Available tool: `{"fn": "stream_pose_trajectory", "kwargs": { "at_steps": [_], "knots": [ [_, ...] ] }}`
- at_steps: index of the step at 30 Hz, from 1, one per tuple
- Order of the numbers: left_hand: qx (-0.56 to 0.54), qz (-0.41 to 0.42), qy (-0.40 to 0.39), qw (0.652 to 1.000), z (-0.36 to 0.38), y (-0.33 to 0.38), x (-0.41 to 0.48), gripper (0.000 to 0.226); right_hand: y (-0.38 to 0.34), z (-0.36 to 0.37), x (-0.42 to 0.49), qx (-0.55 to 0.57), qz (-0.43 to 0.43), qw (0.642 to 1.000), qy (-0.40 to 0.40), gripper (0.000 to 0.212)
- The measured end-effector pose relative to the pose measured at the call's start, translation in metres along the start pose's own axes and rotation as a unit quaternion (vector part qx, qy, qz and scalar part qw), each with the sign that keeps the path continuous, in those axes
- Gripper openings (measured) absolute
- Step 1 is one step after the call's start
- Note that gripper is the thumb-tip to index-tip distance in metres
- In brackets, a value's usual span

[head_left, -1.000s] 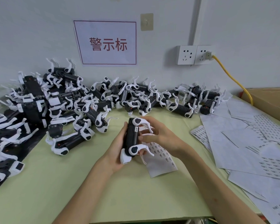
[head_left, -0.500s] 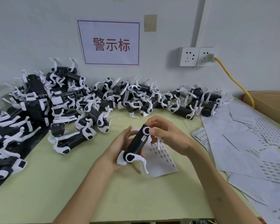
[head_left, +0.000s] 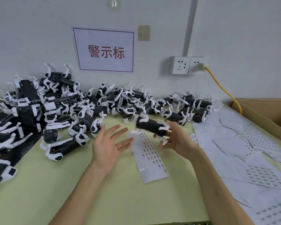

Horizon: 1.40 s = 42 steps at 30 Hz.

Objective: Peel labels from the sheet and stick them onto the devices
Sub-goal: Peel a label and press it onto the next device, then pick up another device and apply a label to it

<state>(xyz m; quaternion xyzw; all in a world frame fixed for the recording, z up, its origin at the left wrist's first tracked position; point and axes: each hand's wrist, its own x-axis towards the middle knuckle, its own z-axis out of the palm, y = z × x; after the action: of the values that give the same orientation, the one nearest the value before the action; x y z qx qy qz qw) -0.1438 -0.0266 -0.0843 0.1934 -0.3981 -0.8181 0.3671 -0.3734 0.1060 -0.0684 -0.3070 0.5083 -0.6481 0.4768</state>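
Observation:
A black device with white legs (head_left: 150, 125) hangs blurred above the green table, lying crosswise. My right hand (head_left: 178, 140) has its right end between thumb and curled fingers. My left hand (head_left: 109, 144) is open, palm up and fingers spread, to the left of the device and not touching it. A narrow label sheet (head_left: 151, 161) with rows of small labels lies on the table below and between my hands. A big pile of the same devices (head_left: 68, 104) runs along the wall from the left edge to the middle right.
Loose label sheets and backing papers (head_left: 243, 148) cover the table's right side. A cardboard box (head_left: 269, 112) stands at the far right. A yellow cable (head_left: 221, 88) runs from the wall sockets (head_left: 187, 64) down behind it. A black mat (head_left: 15, 153) lies at left.
My left hand has let go of the device and opened. The device has swung up and to the right with my right hand, uncovering the label sheet.

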Motion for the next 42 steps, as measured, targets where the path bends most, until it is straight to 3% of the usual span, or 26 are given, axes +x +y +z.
{"fn": "stream_pose_trajectory", "kwargs": {
  "at_steps": [3,6,7,8,11,15,18,21,25,30,32,33,35,36,38,39,40,42],
  "knots": [
    [0.047,0.071,0.042,0.995,0.002,0.003,-0.002,0.042,-0.011,-0.024,-0.006,0.209,-0.119,0.966,0.097,0.039],
    [0.078,0.118,0.092,0.986,-0.003,-0.001,0.004,0.034,-0.015,-0.061,-0.022,0.507,-0.261,0.819,0.068,0.059],
    [0.081,0.131,0.111,0.982,-0.005,-0.002,0.006,0.039,-0.014,-0.073,-0.027,0.553,-0.286,0.78,0.072,0.062],
    [0.085,0.143,0.131,0.977,-0.007,-0.002,0.008,0.046,-0.012,-0.081,-0.031,0.565,-0.293,0.765,0.102,0.062],
    [0.11,0.146,0.159,0.97,-0.015,0.0,0.014,0.073,-0.006,-0.082,-0.029,0.486,-0.234,0.805,0.247,0.051],
    [0.162,0.107,0.147,0.97,-0.021,0.004,0.025,0.091,-0.004,-0.058,-0.013,0.377,-0.156,0.863,0.298,0.038],
    [0.2,0.079,0.158,0.964,-0.024,0.009,0.035,0.089,-0.005,-0.05,-0.007,0.316,-0.136,0.893,0.289,0.034],
    [0.241,0.086,0.176,0.951,-0.027,0.015,0.044,0.065,-0.005,-0.047,-0.006,0.293,-0.129,0.903,0.288,0.03],
    [0.373,0.192,0.237,0.877,-0.029,0.005,0.044,0.027,-0.008,-0.043,-0.006,0.228,-0.113,0.911,0.325,0.016],
    [0.515,0.238,0.243,0.787,-0.026,-0.001,0.034,0.017,-0.02,-0.037,-0.013,0.085,-0.143,0.885,0.436,0.011],
    [0.541,0.266,0.23,0.764,-0.022,-0.001,0.031,0.015,-0.03,-0.043,-0.017,0.004,-0.14,0.888,0.437,0.013],
    [0.56,0.275,0.213,0.752,-0.02,-0.003,0.031,0.015,-0.037,-0.05,-0.018,-0.059,-0.135,0.888,0.437,0.024],
    [0.591,0.282,0.182,0.733,-0.017,-0.005,0.029,0.015,-0.051,-0.068,-0.018,-0.223,-0.12,0.848,0.465,0.05],
    [0.601,0.283,0.166,0.729,-0.016,-0.005,0.029,0.015,-0.059,-0.077,-0.02,-0.325,-0.102,0.794,0.504,0.058],
    [0.607,0.286,0.145,0.727,-0.017,-0.006,0.029,0.016,-0.072,-0.104,-0.027,-0.492,-0.061,0.651,0.575,0.07],
    [0.605,0.285,0.141,0.73,-0.018,-0.007,0.03,0.017,-0.076,-0.122,-0.031,-0.534,-0.034,0.607,0.588,0.076],
    [0.602,0.282,0.14,0.733,-0.019,-0.007,0.031,0.018,-0.078,-0.139,-0.036,-0.554,0.005,0.591,0.586,0.082],
    [0.602,0.279,0.139,0.735,-0.019,-0.008,0.031,0.02,-0.077,-0.171,-0.045,-0.559,0.084,0.609,0.556,0.089]
  ]
}}
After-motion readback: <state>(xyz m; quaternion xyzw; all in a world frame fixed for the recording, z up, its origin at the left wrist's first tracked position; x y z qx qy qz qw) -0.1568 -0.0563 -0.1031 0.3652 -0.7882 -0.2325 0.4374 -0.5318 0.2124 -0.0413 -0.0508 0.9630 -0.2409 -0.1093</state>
